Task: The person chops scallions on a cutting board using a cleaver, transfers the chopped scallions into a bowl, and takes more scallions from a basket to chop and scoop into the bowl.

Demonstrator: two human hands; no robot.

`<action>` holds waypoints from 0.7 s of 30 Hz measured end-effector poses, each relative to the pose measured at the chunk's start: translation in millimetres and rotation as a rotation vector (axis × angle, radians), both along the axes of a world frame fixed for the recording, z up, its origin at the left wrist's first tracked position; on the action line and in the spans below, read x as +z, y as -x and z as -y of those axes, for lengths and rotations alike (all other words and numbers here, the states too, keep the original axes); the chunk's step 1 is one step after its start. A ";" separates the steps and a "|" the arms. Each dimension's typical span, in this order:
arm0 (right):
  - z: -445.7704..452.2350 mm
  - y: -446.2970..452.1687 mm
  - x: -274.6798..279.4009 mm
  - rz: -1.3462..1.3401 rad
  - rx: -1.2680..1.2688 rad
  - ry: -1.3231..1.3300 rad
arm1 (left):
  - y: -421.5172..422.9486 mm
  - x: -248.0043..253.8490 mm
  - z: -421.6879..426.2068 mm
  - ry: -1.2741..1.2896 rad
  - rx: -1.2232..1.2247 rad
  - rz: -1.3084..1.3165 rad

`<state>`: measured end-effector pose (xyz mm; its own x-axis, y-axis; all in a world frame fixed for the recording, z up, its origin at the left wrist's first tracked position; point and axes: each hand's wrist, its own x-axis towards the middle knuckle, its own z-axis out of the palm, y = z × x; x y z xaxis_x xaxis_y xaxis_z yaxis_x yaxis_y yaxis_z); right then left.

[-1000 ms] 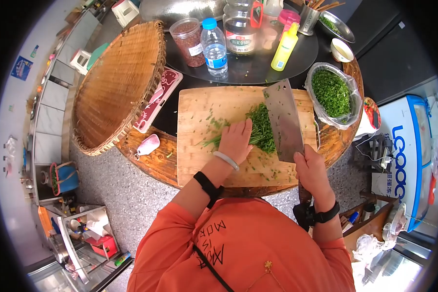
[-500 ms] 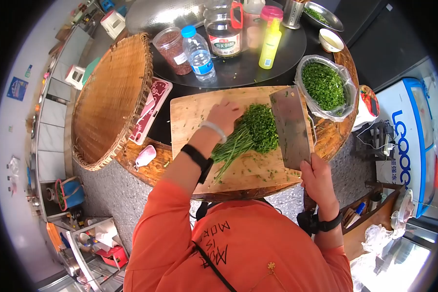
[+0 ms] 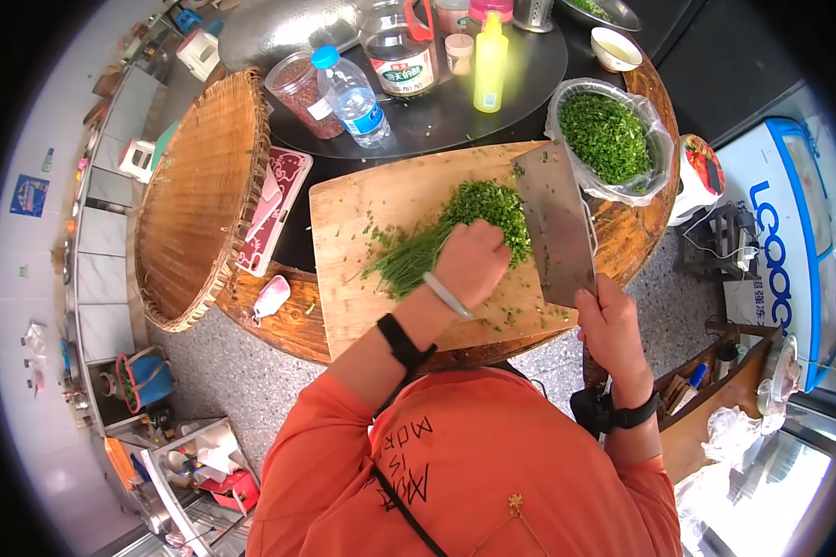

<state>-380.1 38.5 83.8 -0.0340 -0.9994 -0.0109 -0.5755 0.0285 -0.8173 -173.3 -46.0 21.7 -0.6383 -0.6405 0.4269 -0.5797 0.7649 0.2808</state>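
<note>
A wooden cutting board (image 3: 353, 209) bears a bunch of thin green stems (image 3: 404, 260) and a heap of finely chopped greens (image 3: 488, 200). My left hand (image 3: 474, 265) lies over the bunch with its fingers curled down onto the greens beside the heap; the fingertips are partly hidden. In my right hand (image 3: 611, 325) is the handle of a cleaver (image 3: 555, 223). Its broad blade stands at the board's right side, just right of the chopped heap, with green bits stuck to it.
A plastic-lined bowl of chopped greens (image 3: 613, 139) stands right of the board. Behind are a water bottle (image 3: 353, 102), a red-handled jug (image 3: 401, 56) and a yellow bottle (image 3: 489, 70). A woven basket tray (image 3: 200, 204) leans at the left, near a phone (image 3: 274, 213).
My left hand has moved right and toward me, from the stems' far side onto the bunch, and its fingers have curled. The cleaver stays in my right hand, nearly unmoved.
</note>
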 end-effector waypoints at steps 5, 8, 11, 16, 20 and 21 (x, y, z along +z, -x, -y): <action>-1.4 6.5 -0.2 0.033 0.012 -0.013 | 15.0 -14.4 -14.0 0.095 0.090 0.065; -2.3 7.8 2.3 0.060 -0.013 -0.071 | -7.1 14.3 -22.3 0.032 0.209 0.069; -0.7 8.1 0.5 0.041 0.000 -0.097 | -39.0 15.4 -22.4 -0.022 0.372 0.070; 4.3 -3.1 3.2 -0.012 0.091 -0.052 | -44.2 -2.0 -25.4 0.006 0.526 -0.254; 11.5 -19.4 12.7 -0.139 0.222 0.052 | -33.6 -36.9 -15.7 -0.028 0.635 -0.368; 12.6 -21.8 11.1 -0.177 0.241 0.045 | -30.5 -37.0 -13.3 -0.012 0.632 -0.354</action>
